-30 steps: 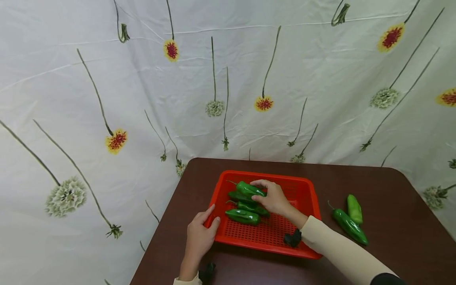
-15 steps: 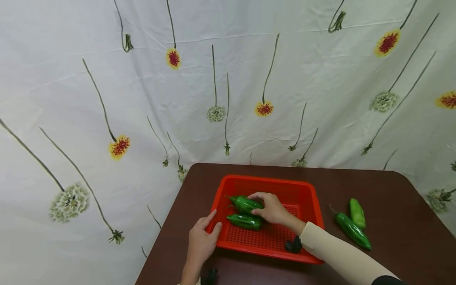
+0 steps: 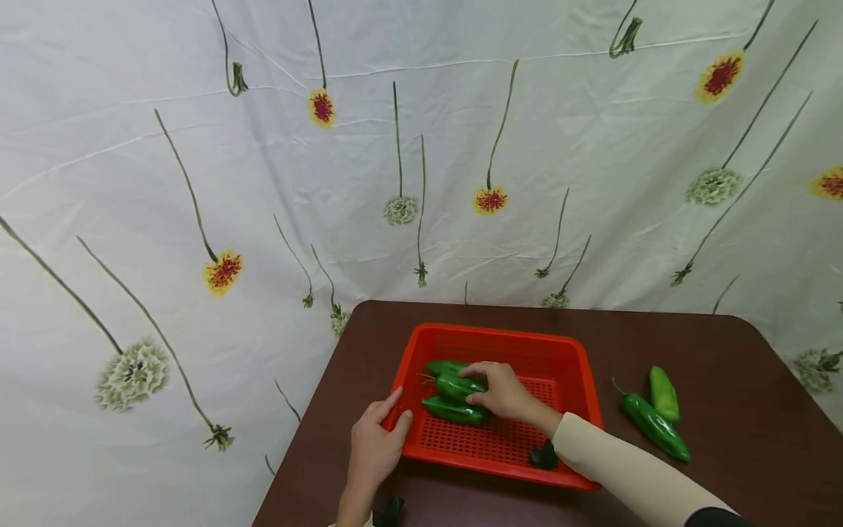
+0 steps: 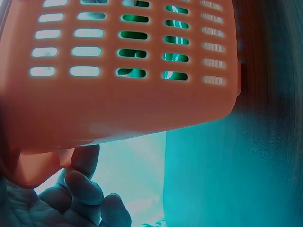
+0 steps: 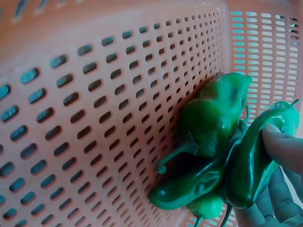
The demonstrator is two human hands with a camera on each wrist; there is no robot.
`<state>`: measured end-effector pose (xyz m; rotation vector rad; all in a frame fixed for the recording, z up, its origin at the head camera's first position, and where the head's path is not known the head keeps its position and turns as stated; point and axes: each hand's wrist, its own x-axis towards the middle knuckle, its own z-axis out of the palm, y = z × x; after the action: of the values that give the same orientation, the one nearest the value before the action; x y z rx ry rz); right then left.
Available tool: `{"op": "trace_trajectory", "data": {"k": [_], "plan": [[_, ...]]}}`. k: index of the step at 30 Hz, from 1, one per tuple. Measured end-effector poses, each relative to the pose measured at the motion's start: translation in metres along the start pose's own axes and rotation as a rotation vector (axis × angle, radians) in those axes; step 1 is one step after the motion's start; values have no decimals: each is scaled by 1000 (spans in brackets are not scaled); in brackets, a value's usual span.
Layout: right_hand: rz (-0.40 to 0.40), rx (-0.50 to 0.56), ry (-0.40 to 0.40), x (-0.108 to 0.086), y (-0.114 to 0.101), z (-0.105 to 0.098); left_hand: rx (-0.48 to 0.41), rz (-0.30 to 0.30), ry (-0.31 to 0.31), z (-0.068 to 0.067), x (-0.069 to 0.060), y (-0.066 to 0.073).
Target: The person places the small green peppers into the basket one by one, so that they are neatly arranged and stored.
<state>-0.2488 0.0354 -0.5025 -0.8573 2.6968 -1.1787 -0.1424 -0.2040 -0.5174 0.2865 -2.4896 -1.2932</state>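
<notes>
A red perforated basket [image 3: 487, 465] holds several glossy green peppers along its left part. My left hand [image 3: 377, 445] grips the basket's left rim; in the left wrist view that hand's fingers [image 4: 85, 187] curl by the rim, below the slotted wall [image 4: 128, 106]. Inside the basket, my right hand [image 3: 503, 395] pinches a green pepper [image 3: 453, 386] between thumb and fingers. One pepper [image 3: 454, 411] lies on its near side, another [image 3: 443, 367] on its far side. The right wrist view has the pinched pepper [image 5: 248, 165] against other peppers [image 5: 208, 123].
Two peppers lie on the dark brown table [image 3: 718, 380] right of the basket, one dark green [image 3: 655, 427] and one lighter [image 3: 663, 394]. A white cloth [image 3: 369, 161] with printed flowers hangs behind the table.
My right hand has come slightly nearer within the basket, with a pepper in its fingers, and the far pepper shows behind it. My left hand keeps its grip on the rim.
</notes>
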Motion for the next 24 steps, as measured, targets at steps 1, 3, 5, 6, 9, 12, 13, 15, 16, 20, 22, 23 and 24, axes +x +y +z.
{"op": "trace_trajectory", "data": {"k": [1, 3, 5, 6, 9, 12, 13, 15, 16, 20, 22, 23, 24], "plan": [[-7, -10, -3, 0, 0, 1, 0, -2, 0, 0, 0, 0], [-7, -25, -8, 0, 1, 2, 1, -5, -1, 0, 0, 0], [-16, -36, -8, 0, 0, 2, -1, -8, -1, 0, 0, 0], [-20, -44, -11, 0, 0, 2, -4, -10, -2, 0, 0, 0], [-30, -58, -14, 0, -2, 3, -11, -15, -3, 0, 0, 0], [-44, -74, -8, 0, -3, 3, -20, -17, -3, 0, 0, 0], [-50, -84, -5, 0, -3, 3, -22, -17, -3, 0, -1, 0], [-60, -106, -2, 0, -4, 3, -23, -15, -2, 0, -1, 1], [-65, -115, -1, -1, -5, 2, -22, -15, -2, 0, -1, 1], [-72, -136, 1, -3, -7, 1, -27, -12, 0, 0, -1, 1], [-70, -137, 0, -3, -7, 1, -30, -11, 0, 0, 0, 1], [-64, -137, -2, -3, -7, 1, -31, -10, 1, 0, 0, 1], [-60, -139, -6, -3, -7, 1, -32, -10, 1, 0, 0, 1]]}}
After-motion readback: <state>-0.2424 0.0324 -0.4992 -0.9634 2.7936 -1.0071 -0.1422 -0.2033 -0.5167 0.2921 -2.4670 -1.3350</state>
